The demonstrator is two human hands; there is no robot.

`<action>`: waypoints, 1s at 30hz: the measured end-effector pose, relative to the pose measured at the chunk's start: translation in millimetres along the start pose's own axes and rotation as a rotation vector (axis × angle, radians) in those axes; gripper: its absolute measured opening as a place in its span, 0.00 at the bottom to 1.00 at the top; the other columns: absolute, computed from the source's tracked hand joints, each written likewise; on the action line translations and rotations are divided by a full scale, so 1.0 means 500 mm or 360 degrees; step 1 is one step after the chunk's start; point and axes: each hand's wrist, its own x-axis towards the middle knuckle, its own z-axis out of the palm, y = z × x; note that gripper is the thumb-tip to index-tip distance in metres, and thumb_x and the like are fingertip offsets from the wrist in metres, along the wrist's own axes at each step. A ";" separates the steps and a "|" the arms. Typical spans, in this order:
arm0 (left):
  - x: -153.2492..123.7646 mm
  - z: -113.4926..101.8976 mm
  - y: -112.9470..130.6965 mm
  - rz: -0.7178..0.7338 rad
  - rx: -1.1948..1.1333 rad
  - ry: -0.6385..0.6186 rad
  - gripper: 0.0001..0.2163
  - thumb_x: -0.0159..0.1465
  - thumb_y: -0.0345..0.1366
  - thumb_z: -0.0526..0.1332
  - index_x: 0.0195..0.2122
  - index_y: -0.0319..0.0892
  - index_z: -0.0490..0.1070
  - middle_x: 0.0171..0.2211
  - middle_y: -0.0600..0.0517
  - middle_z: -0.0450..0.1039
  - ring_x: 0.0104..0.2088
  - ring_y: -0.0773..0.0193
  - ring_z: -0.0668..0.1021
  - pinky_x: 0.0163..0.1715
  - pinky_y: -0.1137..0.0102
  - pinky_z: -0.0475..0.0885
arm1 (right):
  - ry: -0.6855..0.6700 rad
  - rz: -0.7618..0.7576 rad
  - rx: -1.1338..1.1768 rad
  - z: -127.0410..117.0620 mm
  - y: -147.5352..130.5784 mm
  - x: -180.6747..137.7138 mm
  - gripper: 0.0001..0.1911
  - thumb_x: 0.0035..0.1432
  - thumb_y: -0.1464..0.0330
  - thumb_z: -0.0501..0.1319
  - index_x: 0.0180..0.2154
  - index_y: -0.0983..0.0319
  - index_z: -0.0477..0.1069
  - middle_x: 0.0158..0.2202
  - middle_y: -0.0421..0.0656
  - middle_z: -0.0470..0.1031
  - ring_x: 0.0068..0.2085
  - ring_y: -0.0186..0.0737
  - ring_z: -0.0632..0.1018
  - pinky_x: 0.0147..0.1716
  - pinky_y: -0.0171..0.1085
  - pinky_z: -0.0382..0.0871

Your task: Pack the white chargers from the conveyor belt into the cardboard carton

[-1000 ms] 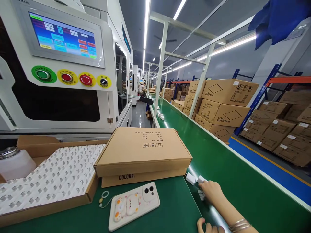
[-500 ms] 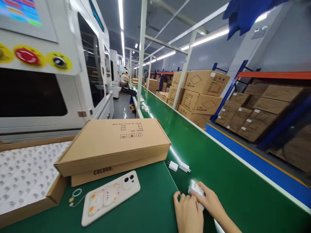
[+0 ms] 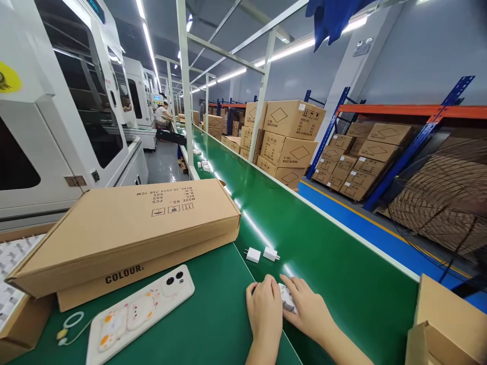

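Small white charger plugs [image 3: 287,299] sit bunched between my two hands at the near edge of the green belt. My right hand [image 3: 309,308] curls over them from the right, fingers pressed against their sides. My left hand [image 3: 265,306] is closed just to their left, its knuckles up; whatever lies under its fingers is hidden. Just beyond my hands, two loose white plugs, a left charger [image 3: 253,255] and a right charger [image 3: 271,254], lie on the belt with their prongs pointing outward.
A closed cardboard box [image 3: 152,218] rests on the green table, with a phone in a decorated case [image 3: 140,314] before it. An open carton [image 3: 443,324] stands at lower right. The green belt [image 3: 323,253] runs far ahead, past white machines [image 3: 57,111] and stacked boxes [image 3: 291,119].
The view has swung right, bringing the open carton and a wire fan guard into sight. My right hand has shifted its grip over the bunched chargers, and my left hand stays close beside them.
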 end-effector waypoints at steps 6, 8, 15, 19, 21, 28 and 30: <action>-0.004 -0.007 0.006 -0.0011 -0.0028 -0.0012 0.16 0.64 0.32 0.43 0.25 0.44 0.67 0.23 0.55 0.73 0.29 0.66 0.73 0.48 0.65 0.57 | -0.0079 0.0311 0.0436 0.010 -0.038 -0.002 0.16 0.55 0.61 0.51 0.44 0.54 0.67 0.39 0.45 0.71 0.42 0.49 0.71 0.33 0.39 0.64; -0.004 -0.008 0.007 -0.0015 -0.0022 -0.0022 0.16 0.64 0.32 0.43 0.25 0.44 0.67 0.24 0.55 0.73 0.29 0.66 0.73 0.48 0.65 0.56 | -0.0066 0.0359 0.0553 0.010 -0.038 0.000 0.13 0.54 0.59 0.52 0.39 0.56 0.68 0.35 0.45 0.71 0.39 0.49 0.72 0.33 0.40 0.63; -0.001 -0.001 0.003 -0.0020 -0.0002 -0.0031 0.17 0.65 0.33 0.41 0.27 0.46 0.68 0.24 0.55 0.73 0.30 0.66 0.74 0.49 0.66 0.55 | -0.0195 0.0712 0.1391 -0.037 0.001 -0.052 0.28 0.54 0.44 0.41 0.30 0.60 0.64 0.19 0.37 0.67 0.20 0.37 0.72 0.17 0.33 0.64; 0.000 -0.007 0.007 -0.0034 0.0001 -0.0109 0.17 0.64 0.34 0.42 0.28 0.46 0.69 0.22 0.55 0.73 0.30 0.66 0.73 0.50 0.66 0.54 | -0.0107 0.1164 0.2385 -0.103 0.022 -0.165 0.27 0.53 0.45 0.46 0.34 0.61 0.65 0.25 0.41 0.72 0.24 0.36 0.74 0.17 0.31 0.66; 0.000 -0.011 0.009 -0.0039 0.0006 -0.0154 0.16 0.64 0.34 0.42 0.29 0.46 0.69 0.22 0.56 0.73 0.31 0.66 0.73 0.50 0.67 0.53 | 0.0014 0.1333 0.2829 -0.133 0.032 -0.230 0.24 0.52 0.47 0.52 0.35 0.62 0.66 0.25 0.42 0.72 0.24 0.36 0.74 0.14 0.30 0.63; -0.003 -0.019 0.019 -0.0019 0.0107 -0.0229 0.14 0.63 0.36 0.44 0.30 0.46 0.69 0.23 0.56 0.73 0.33 0.64 0.74 0.49 0.67 0.53 | 0.0262 0.1076 0.3221 -0.180 0.044 -0.399 0.25 0.53 0.48 0.49 0.28 0.62 0.69 0.17 0.40 0.68 0.16 0.30 0.67 0.16 0.30 0.61; -0.004 -0.021 0.022 0.0011 0.0135 -0.0241 0.13 0.63 0.36 0.45 0.29 0.46 0.68 0.24 0.56 0.73 0.32 0.64 0.74 0.48 0.67 0.54 | 0.0217 0.1097 0.3268 -0.181 0.042 -0.431 0.25 0.51 0.47 0.50 0.27 0.62 0.68 0.16 0.40 0.67 0.15 0.30 0.67 0.15 0.29 0.59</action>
